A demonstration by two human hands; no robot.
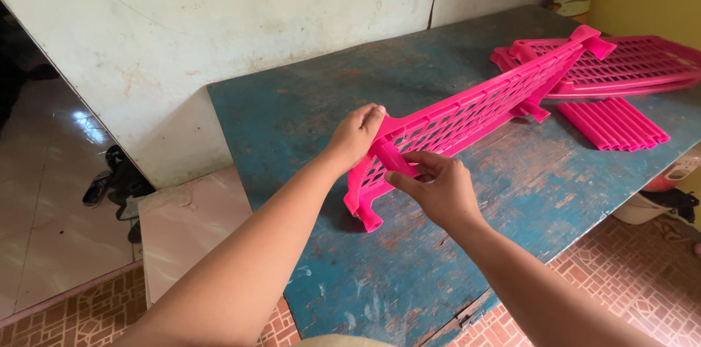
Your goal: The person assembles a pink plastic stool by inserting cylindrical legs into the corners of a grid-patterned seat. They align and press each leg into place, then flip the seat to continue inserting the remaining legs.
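A long pink plastic rack shelf (482,102) with a slotted grid stands on its edge across the blue table (307,113). My left hand (355,135) grips the shelf's top edge at its near end. My right hand (438,186) pinches a short pink tube (393,159) against the near corner of the shelf. The shelf's far end reaches the stack at the back right.
More pink shelves (628,66) lie stacked at the table's back right, with a row of pink tubes (613,123) beside them. A white wall panel (219,18) stands behind the table. Shoes (113,179) lie on the floor at the left. A low tiled step (193,226) adjoins the table.
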